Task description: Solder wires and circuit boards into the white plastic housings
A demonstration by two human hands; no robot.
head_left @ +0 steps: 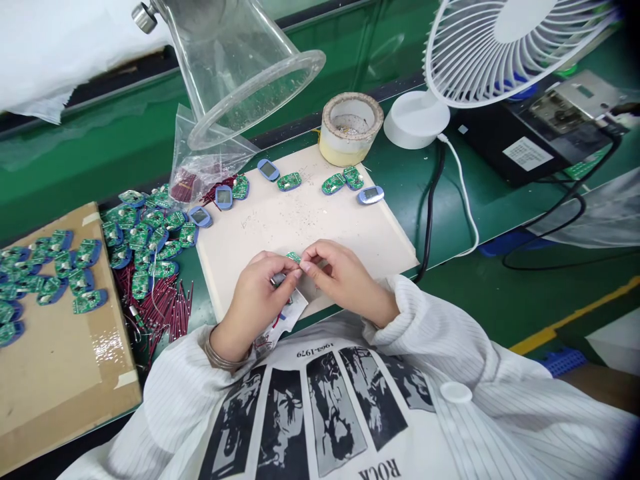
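Both hands meet over the near edge of a pale board (245,233). My left hand (260,293) is closed round a small green circuit board (293,256), mostly hidden by the fingers. My right hand (340,273) pinches at the edge of that board, its thumb and fingertips touching the left fingertips; whatever lies in the pinch is too small to make out. Beyond the hands lie several loose circuit boards (289,181) and a few blue-cased units with grey screens (371,195). A white printed paper (295,312) shows beneath my left hand.
Left are a pile of circuit boards (141,235), dark red wires (173,307) and a cardboard sheet (55,380) bearing more boards. A clear funnel-shaped hood (240,73) overhangs the back. Behind stand a tape roll (350,150), a white fan (417,120) with cable, and a black box (505,143).
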